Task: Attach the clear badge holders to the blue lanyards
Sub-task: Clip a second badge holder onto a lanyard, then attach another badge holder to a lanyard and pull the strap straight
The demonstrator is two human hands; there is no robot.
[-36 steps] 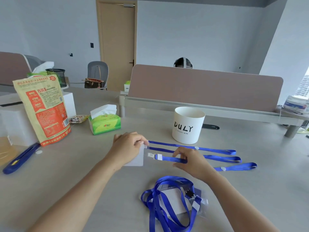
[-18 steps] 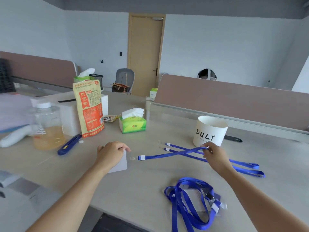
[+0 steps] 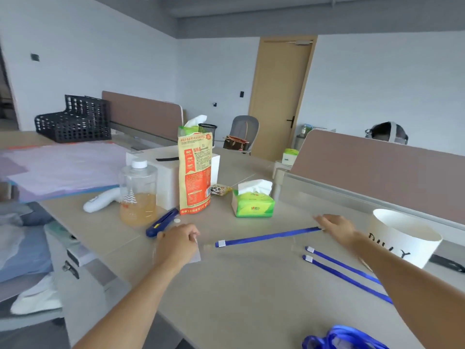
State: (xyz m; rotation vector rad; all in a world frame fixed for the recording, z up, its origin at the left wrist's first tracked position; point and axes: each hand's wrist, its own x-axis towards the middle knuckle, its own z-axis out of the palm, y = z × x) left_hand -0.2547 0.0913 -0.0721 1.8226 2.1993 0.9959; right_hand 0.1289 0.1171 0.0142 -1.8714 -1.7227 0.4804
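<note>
White cup (image 3: 402, 244) nr R hand (image 3: 337, 226)

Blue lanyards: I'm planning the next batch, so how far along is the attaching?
Done, apparently: the lanyard bundle at the near edge, though its holders barely show. In hand: the left hand grips a clear badge holder, the right hand pinches a blue lanyard whose white-tipped end points at it, unjoined. Left: two loose lanyards lie on the table without holders.
</note>
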